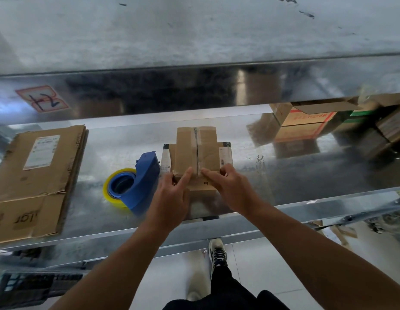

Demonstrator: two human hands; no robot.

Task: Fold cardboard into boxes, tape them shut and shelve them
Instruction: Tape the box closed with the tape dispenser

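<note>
The small cardboard box (pixel 195 153) stands on the metal shelf (pixel 250 175), near its front edge and straight ahead of the person, with its two top flaps folded in to meet along a centre seam that carries scraps of old tape. A wider piece of cardboard with printed labels (pixel 226 153) shows at both sides of it; whether it belongs to the box I cannot tell. The left hand (pixel 172 195) lays a straight forefinger on the left flap just beside the seam, with its thumb at the box's near left corner. The right hand (pixel 230 186) does the same on the right flap, its other fingers resting at the near right corner. Just left of the box lies a blue tape dispenser (pixel 141 182) loaded with a yellowish tape roll (pixel 110 186). Further left lies a stack of flattened cardboard (pixel 38 175) bearing a white label. Far right stand more cartons (pixel 306 121).
</note>
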